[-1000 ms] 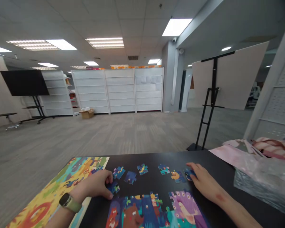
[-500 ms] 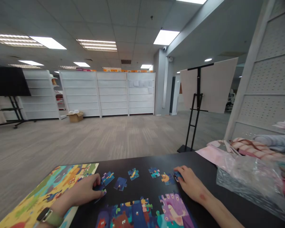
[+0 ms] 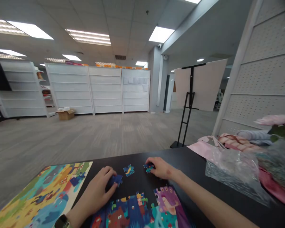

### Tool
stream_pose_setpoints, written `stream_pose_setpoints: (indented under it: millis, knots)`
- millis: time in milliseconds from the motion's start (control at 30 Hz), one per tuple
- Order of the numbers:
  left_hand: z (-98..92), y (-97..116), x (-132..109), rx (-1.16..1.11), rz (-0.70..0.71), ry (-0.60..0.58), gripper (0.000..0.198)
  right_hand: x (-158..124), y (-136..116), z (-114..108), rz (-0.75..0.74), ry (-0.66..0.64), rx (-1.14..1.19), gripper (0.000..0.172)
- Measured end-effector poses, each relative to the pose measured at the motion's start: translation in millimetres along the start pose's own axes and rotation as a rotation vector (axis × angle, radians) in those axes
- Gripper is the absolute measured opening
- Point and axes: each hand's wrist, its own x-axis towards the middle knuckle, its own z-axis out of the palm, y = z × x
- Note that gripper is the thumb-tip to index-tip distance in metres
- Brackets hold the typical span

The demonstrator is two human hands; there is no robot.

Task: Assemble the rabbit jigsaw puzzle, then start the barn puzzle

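Observation:
My left hand point(image 3: 98, 188) lies on the black table point(image 3: 192, 164) with its fingers curled over a dark blue puzzle piece point(image 3: 116, 180). My right hand point(image 3: 160, 167) rests further right, fingertips pinched on a blue and orange piece point(image 3: 148, 167). One loose blue piece point(image 3: 128, 170) lies between the two hands. The partly joined puzzle point(image 3: 137, 213) with a bear and a purple bird sits at the near edge. A colourful picture board point(image 3: 41, 193) lies to the left of my left hand.
A clear plastic bag point(image 3: 230, 174) and pink fabric point(image 3: 228, 141) are piled on the table's right side. Behind the table stand a black easel point(image 3: 186, 114), white shelving point(image 3: 104, 90) and a cardboard box point(image 3: 66, 114) on the grey floor.
The view has swung right and down. My left hand moved right onto a dark blue piece. My right hand slid left, gathering loose pieces under it; fewer loose pieces show.

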Motion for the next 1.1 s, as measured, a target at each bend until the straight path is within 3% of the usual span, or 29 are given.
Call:
stream_pose_setpoints:
  millis: [100,267,433,733,867,967,1100]
  knots:
    - [-2.2,-4.8,-1.1,-0.010,0.024,-0.004,0.014,5.2,-0.3,-3.1,-0.019,-0.018,-0.015,0.028]
    - [-1.1,-8.2,-0.2,-0.031,0.036,0.003,0.014,-15.0,-11.4,-6.9,-0.023,0.072,-0.073,0.025]
    - [4.7,-6.8,0.1,-0.028,0.049,0.020,0.017,-33.7,-17.5,-9.0,0.019,0.146,-0.058,0.038]
    - [9.6,-9.7,0.4,-0.051,0.048,-0.025,0.019,-53.4,-11.6,-5.4,0.072,-0.036,0.092,0.032]
    - [10.4,-9.3,0.8,-0.067,0.057,-0.030,0.020,-50.1,-12.1,-3.4,0.145,-0.017,0.151,0.027]
    - [9.9,-7.6,0.1,-0.070,0.065,-0.040,0.021,-46.3,-18.1,-5.8,0.207,-0.002,0.247,0.016]
    - [8.7,-6.0,-0.2,-0.068,0.076,-0.046,0.022,-49.0,-30.8,-5.2,0.226,-0.125,0.423,0.006]
